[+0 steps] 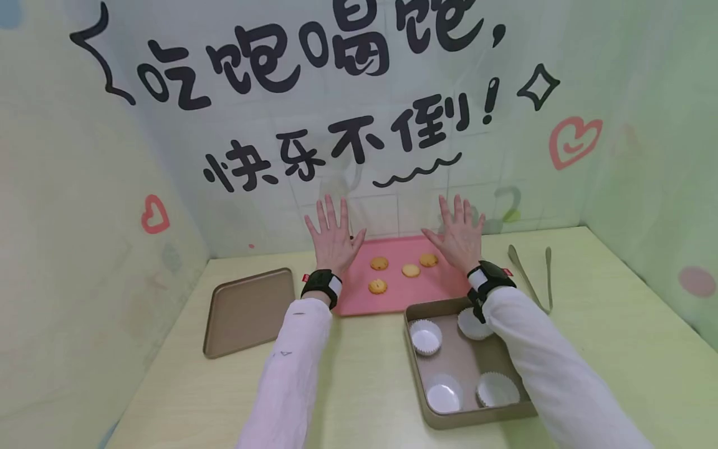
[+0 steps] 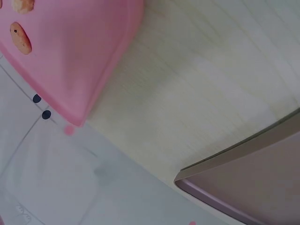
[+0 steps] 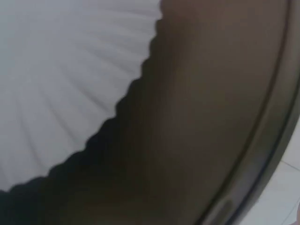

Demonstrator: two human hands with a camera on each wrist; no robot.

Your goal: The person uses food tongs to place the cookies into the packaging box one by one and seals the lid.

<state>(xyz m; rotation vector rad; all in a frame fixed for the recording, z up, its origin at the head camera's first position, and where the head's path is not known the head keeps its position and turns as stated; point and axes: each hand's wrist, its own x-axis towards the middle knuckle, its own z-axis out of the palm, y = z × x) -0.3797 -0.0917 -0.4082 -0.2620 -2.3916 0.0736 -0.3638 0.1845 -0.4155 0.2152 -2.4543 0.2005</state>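
Note:
Both hands are raised with fingers spread, backs toward the head camera, and hold nothing. The left hand point(image 1: 335, 244) stands at the left end of a pink tray point(image 1: 359, 305); the right hand point(image 1: 461, 242) overlaps its right end. Several round cookies point(image 1: 411, 270) lie on the pink tray, two of them speckled. Below the right wrist sits a deep brown baking pan point(image 1: 462, 349) holding several white paper baking cups point(image 1: 426, 337). The right sleeve hides part of that pan. In the right wrist view, a pleated cup point(image 3: 61, 84) fills the left side, close to the lens.
A shallow brown baking tray point(image 1: 249, 312) lies on the table at the left; its corner point(image 2: 234, 187) shows in the left wrist view. Metal tongs point(image 1: 527, 277) lie at the right. A wall point(image 1: 348, 187) with printed lettering rises behind the table point(image 1: 359, 374).

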